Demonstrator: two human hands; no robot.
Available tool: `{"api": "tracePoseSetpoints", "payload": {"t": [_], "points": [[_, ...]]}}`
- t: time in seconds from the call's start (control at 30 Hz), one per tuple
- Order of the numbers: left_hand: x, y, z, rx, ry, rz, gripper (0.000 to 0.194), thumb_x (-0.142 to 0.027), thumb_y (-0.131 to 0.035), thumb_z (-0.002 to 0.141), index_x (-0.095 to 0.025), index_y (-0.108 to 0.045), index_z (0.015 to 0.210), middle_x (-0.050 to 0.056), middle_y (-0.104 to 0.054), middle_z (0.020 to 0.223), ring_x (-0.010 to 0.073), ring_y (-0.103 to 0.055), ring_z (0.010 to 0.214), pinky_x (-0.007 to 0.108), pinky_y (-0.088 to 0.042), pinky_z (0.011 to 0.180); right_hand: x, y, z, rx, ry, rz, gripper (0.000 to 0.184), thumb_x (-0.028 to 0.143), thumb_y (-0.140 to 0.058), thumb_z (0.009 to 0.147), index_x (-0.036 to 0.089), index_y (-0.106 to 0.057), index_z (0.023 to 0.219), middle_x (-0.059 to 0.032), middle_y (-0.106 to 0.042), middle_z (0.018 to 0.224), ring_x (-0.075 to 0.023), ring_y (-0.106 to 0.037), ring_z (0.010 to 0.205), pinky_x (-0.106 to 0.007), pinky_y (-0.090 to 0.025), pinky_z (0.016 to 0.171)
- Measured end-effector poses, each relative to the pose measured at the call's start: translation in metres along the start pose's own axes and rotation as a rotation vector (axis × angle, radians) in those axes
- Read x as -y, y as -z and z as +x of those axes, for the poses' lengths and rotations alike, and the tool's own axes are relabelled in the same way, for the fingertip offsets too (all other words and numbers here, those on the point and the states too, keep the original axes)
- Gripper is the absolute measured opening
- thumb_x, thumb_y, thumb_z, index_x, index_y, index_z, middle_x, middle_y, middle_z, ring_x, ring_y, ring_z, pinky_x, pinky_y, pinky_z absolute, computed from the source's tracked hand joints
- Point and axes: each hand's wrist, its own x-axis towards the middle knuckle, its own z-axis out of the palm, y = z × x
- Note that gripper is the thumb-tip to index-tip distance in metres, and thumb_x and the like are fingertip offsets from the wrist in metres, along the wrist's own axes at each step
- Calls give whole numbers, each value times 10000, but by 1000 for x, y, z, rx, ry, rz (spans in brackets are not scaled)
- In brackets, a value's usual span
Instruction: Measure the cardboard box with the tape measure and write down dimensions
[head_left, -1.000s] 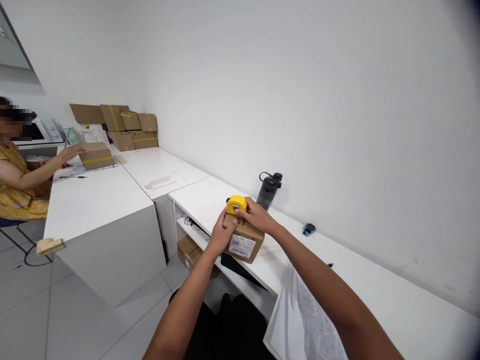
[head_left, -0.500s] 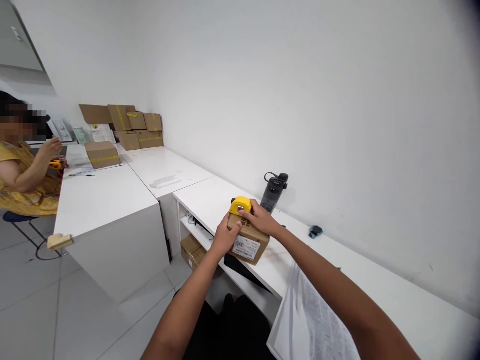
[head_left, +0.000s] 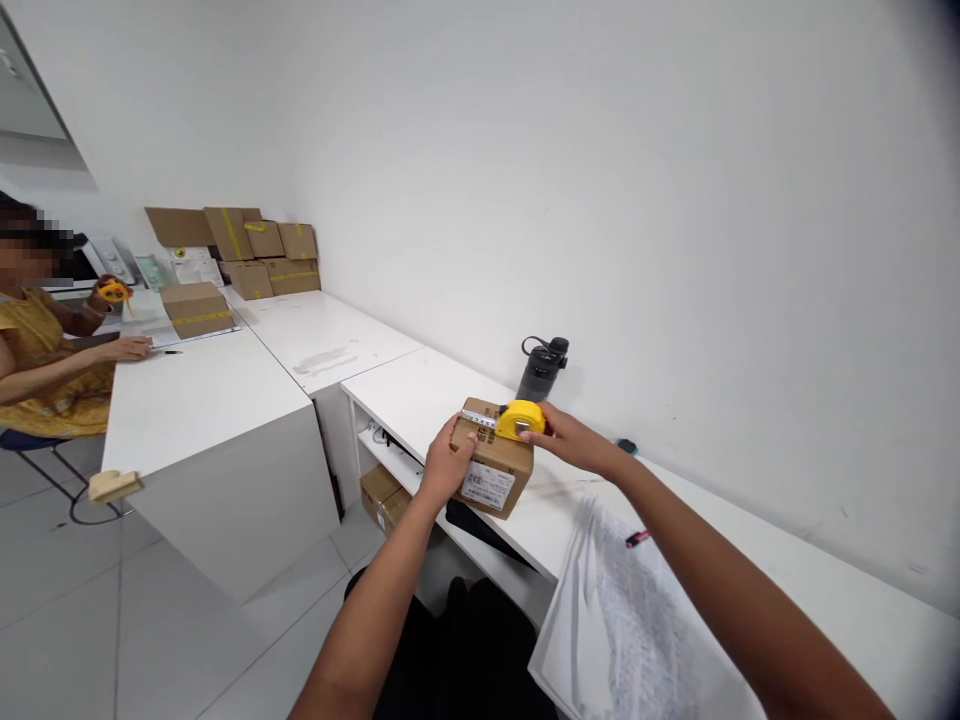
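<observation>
A small brown cardboard box [head_left: 517, 462] with a white printed label [head_left: 487, 487] rests on the white shelf unit near its front edge. My left hand [head_left: 448, 462] is closed on the left side of the box, its thumb on the top. In my right hand [head_left: 562, 436] is a yellow tape measure [head_left: 522, 420], held at the top right of the box. A short length of its blade [head_left: 478, 418] lies across the box top toward the left edge; whether my left fingers pinch the blade's end is hidden.
Behind the box stands a dark water bottle [head_left: 543, 368]. Papers [head_left: 622, 610] with a pen [head_left: 637, 539] lie at the right front. Another cardboard box [head_left: 382, 497] sits below the shelf. At left, a co-worker [head_left: 52, 350] holds an orange tape measure [head_left: 114, 291]; cardboard boxes [head_left: 259, 255] are stacked behind.
My right hand has moved right with the tape measure, drawing out some blade across the box top. The co-worker has raised the orange tape measure and lowered the other hand to the table.
</observation>
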Motion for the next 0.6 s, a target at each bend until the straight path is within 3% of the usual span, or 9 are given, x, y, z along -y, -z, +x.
{"api": "tracePoseSetpoints", "payload": {"t": [0.1,0.2,0.37,0.6], "points": [[-1,1,2,6,-11,-6,501,-342,-546,862,-189,-521,1338,78,-596,1306,213,-559,1177,343,-404,1041,-20,24,-29,64,-84,-8,433,522,-595,799,220,-550,1107,-24,-635,884,-196,-562,761,-314,-459,650],[2,0,5,6,-30,-12,494,-329,-547,863,-184,-527,1334,82,-604,1296,209,-564,1173,334,-402,1041,-39,36,-49,42,-146,15,420,525,-598,796,221,-559,1084,-28,-639,915,-200,-558,789,-320,-462,681],[5,-1,9,9,-16,-10,505,-344,-552,862,-181,-523,1339,87,-602,1298,213,-569,1165,338,-412,1032,-56,31,-54,-10,-165,84,465,544,-603,783,225,-556,1118,-35,-645,965,-223,-578,845,-361,-479,727],[0,2,7,10,-16,-2,503,-325,-558,854,-173,-531,1332,81,-603,1302,217,-560,1182,339,-399,1046,-46,24,-46,-17,-85,65,404,510,-594,807,252,-555,1115,-20,-651,978,-202,-566,831,-338,-473,733]]}}
